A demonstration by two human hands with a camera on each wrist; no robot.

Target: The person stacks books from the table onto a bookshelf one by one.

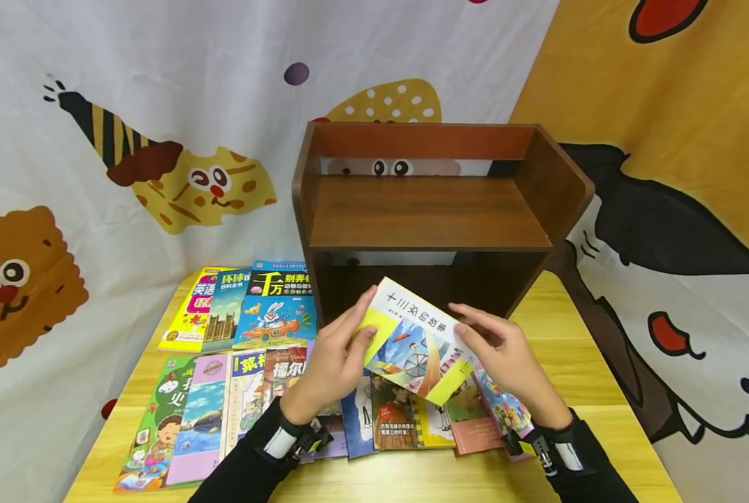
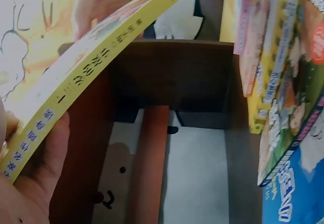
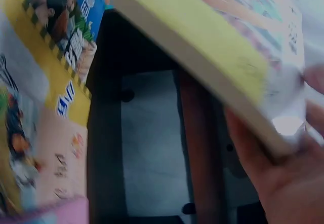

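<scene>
A white and yellow book (image 1: 415, 342) with Chinese lettering and a wheel picture on its cover is held up, tilted, over the laid-out books. My left hand (image 1: 337, 353) grips its left edge, thumb on the cover. At the upper right edge my right hand (image 1: 506, 353) holds it, thumb near the title side. The yellow spine of the book (image 2: 101, 62) faces the left wrist view. In the right wrist view the pale page edges of the book (image 3: 202, 72) show, with fingers of the right hand (image 3: 273, 178) under it.
Behind the hands stands a brown two-tier wooden shelf (image 1: 431, 213). Several books overlap in a front row, among them a green one (image 1: 154, 426). At the back left lie a yellow book (image 1: 192, 311) and a blue book (image 1: 277, 307). All rest on a wooden table (image 1: 576, 419).
</scene>
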